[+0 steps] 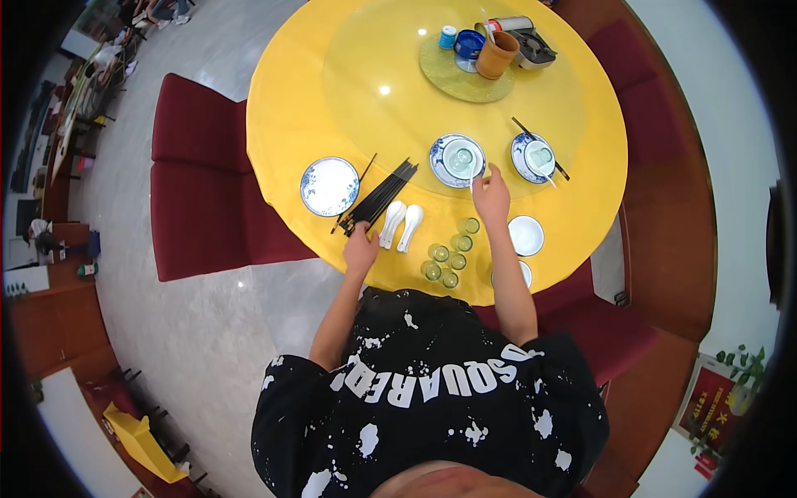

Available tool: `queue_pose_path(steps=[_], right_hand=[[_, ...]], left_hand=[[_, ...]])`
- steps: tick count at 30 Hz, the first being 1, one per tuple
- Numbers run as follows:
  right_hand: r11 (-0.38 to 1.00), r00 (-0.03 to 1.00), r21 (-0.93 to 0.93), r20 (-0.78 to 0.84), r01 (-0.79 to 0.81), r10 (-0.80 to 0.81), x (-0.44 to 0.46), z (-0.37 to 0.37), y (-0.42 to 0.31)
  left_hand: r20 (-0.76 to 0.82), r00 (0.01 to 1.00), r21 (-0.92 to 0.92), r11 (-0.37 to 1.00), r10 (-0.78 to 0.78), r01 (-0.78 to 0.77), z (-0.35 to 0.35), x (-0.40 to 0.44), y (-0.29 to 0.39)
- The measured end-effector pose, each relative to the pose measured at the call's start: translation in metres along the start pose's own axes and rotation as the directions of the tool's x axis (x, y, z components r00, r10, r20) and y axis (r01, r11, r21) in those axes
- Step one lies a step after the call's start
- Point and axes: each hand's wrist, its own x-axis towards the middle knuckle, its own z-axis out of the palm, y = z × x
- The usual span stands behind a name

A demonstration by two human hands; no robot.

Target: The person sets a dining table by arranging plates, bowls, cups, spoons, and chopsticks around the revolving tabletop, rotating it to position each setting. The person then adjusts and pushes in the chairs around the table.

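My left hand [359, 246] has its fingers closed at the near ends of a bundle of black chopsticks [383, 196]. One or two loose chopsticks lie alongside, near a blue-and-white plate [330, 187]. Two white spoons [408, 227] rest just right of that hand. My right hand [491, 199] is beside a place setting, thumb and forefinger apart. In this setting, a white bowl [451, 158] sits on a blue-patterned plate [445, 178], with a small glass [464, 157] in it. A white spoon handle [472, 176] points toward my right thumb; whether they touch is unclear.
Several small green glasses [441, 252] and a white bowl [526, 236] stand near the table's front edge. A second setting with a bowl [540, 154] and chopsticks lies right. The glass turntable [365, 83] carries a brown cup [496, 56] and stove. Red chairs [199, 183] flank the table.
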Motion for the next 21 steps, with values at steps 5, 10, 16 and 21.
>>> queue_pose_path(steps=[5, 10, 16, 21], right_hand=[[0.949, 0.968, 0.291, 0.248, -0.119, 0.046, -0.106, -0.001, -0.04], [0.91, 0.862, 0.356, 0.507, -0.215, 0.005, -0.153, 0.026, -0.033], [0.929, 0.829, 0.324, 0.559, -0.179, -0.035, -0.157, 0.033, -0.044], [0.934, 0.779, 0.295, 0.626, -0.201, -0.031, -0.158, 0.023, -0.059]], left_hand=[[-0.051, 0.996, 0.177, 0.981, -0.068, 0.076, -0.011, 0.029, -0.009], [0.148, 0.987, 0.252, 0.968, -0.054, 0.015, -0.031, 0.045, -0.007], [0.315, 0.948, 0.399, 0.902, 0.033, -0.164, -0.041, 0.052, -0.008], [0.389, 0.92, 0.42, 0.881, 0.043, -0.219, -0.055, 0.04, -0.006]])
